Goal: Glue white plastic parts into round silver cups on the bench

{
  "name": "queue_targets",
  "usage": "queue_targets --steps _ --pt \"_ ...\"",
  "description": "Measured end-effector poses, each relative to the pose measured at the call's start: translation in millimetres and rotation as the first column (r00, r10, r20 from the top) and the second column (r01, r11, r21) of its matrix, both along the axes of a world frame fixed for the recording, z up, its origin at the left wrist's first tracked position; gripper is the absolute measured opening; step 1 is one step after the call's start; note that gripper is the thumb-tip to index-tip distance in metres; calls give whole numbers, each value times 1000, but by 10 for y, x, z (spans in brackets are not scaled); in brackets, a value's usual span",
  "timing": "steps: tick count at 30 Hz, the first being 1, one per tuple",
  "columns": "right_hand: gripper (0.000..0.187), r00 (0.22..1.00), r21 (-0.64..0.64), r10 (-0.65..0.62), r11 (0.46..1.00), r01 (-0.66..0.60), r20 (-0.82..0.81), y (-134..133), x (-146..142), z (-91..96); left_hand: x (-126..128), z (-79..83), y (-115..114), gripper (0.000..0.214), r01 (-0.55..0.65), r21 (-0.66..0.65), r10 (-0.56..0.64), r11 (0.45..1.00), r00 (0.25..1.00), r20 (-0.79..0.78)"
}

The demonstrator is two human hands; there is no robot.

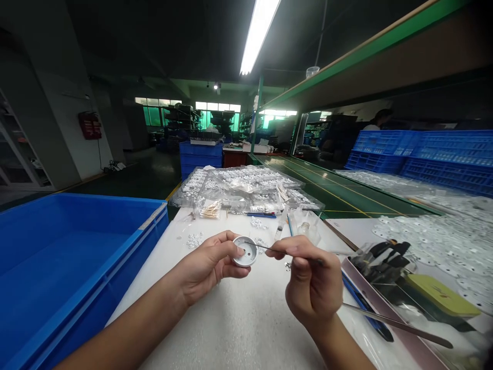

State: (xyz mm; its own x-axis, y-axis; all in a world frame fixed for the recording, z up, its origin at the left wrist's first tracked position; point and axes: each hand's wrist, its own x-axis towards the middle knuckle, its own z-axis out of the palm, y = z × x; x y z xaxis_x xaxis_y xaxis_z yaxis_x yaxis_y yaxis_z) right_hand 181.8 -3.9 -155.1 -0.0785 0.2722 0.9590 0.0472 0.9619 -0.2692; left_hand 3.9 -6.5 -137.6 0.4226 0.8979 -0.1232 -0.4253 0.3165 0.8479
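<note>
So the left hand (208,267) has its grip pinched around a small round metal disc (245,252), thumb on the near edge and fingers curled behind it, holding it up over the white tabletop (231,324) with the open face tilted toward the camera. You can make out a couple of tiny holes in the disc. The right hand (311,282), at about 3 o'clock from the disc, has its grip pressed together on a thin metal pick (269,248), whose tip sits right at the disc's rim, touching or nearly so, hard to tell which. Going outward: at 12 o'clock from the hands there's a scatter of little clear parts (194,240) on the tabletop, a bundle of cotton swabs (211,209) and then a heap of plastic bags of small white parts (246,187). At 9 o'clock sits a big blue crate (77,257). At 3 to 4 o'clock there's a shallow tray (404,339) with black-handled tools (385,257) and a flat yellow-green tin (442,295), plus a long thin rod (396,325) lying across it.
</note>
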Motion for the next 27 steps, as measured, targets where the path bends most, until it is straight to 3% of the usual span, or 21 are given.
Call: queue_targets --steps 10,14,18,20,21,23,25,27 --pt "20 1000 -30 26 999 -26 14 54 -8 -48 10 -9 -2 20 16 -9 -16 1000 1000 12" --pt "13 980 -42 -22 999 14 -199 45 -29 29 -9 9 4 24 2 -30 -2 1000 1000 -3" --pt "3 877 -85 -200 980 181 -437 174 147 175 -38 14 19 24 -13 -56 12 998 1000 -8" --pt "10 836 -178 -363 932 316 -411 299 364 209 -45 10 27 23 -9 -48 8 999 1000 -8" --pt "14 837 -256 -444 891 374 -320 368 494 204 -46 5 29 22 -4 -41 4 999 1000 -11" --pt "20 747 -384 -652 727 570 -126 507 753 152 -43 -9 30 20 4 -33 -5 999 1000 -22" --pt "23 646 -432 -762 569 699 41 626 964 67 -35 -26 27 19 12 -26 -13 1000 999 -31" --pt "23 608 -449 -784 502 739 124 714 1093 -15 -26 -42 21 20 23 -16 -24 1000 999 -39"
